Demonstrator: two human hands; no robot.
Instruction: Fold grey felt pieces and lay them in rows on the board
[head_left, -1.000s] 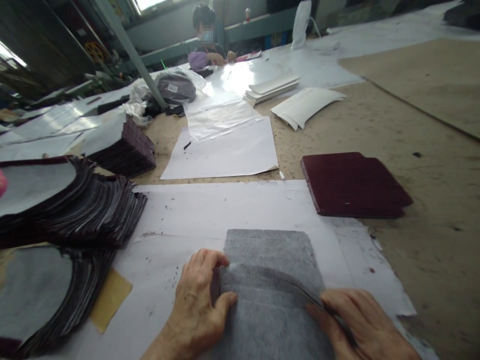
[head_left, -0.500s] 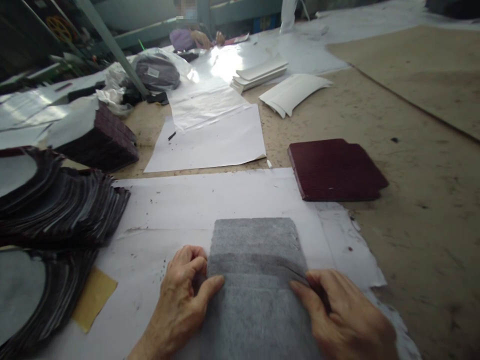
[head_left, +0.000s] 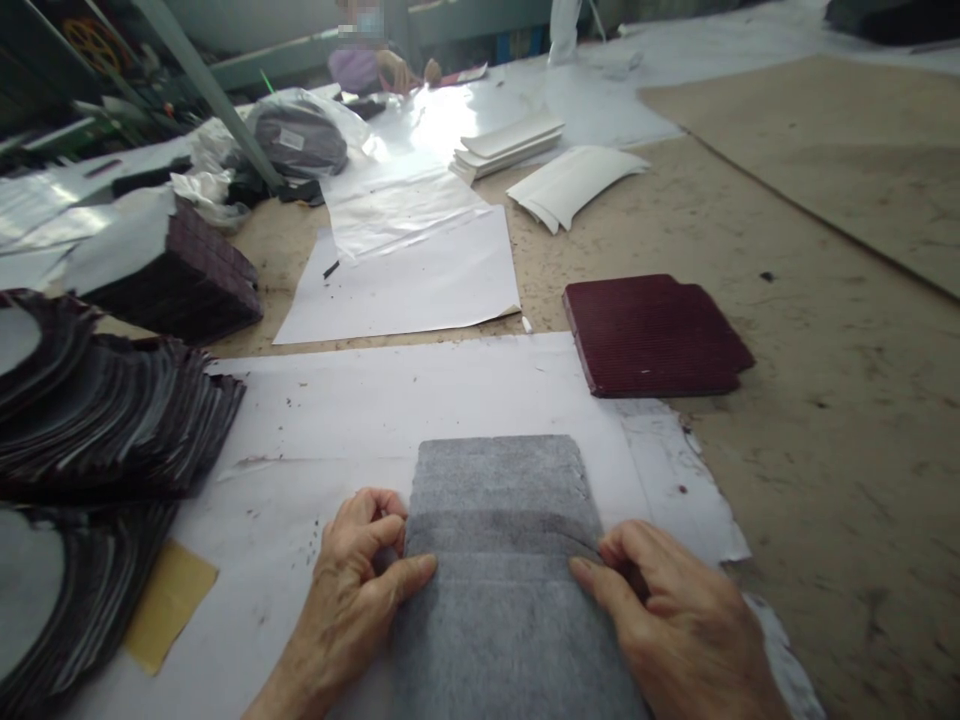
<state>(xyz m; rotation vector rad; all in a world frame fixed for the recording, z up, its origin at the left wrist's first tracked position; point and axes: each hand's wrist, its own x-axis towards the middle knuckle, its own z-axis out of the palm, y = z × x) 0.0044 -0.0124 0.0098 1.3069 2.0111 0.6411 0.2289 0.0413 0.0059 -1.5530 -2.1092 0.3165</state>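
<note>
A grey felt-like sheet (head_left: 502, 620) lies in front of me over white paper, with a darker band and a crease across it. My left hand (head_left: 364, 575) pinches its left edge, thumb on top and fingers curled at the side. On the opposite edge my right hand (head_left: 667, 600) grips the sheet the same way, thumb resting near the crease. The sheet's near end runs out of view at the bottom. Beyond it, to the right, sits a dark red ribbed stack of cut pieces (head_left: 652, 335).
At the left stand curved stacks of dark-edged pieces (head_left: 142, 420), a yellow card (head_left: 172, 605) and a dark red block (head_left: 210, 265). White sheets (head_left: 405, 285) and cream curved pieces (head_left: 574, 185) lie farther back. Another person's hands (head_left: 397, 72) work at the far side.
The whole scene has shifted slightly left in view. My right fingers have moved a little at the sheet's edge; both hands keep their hold.
</note>
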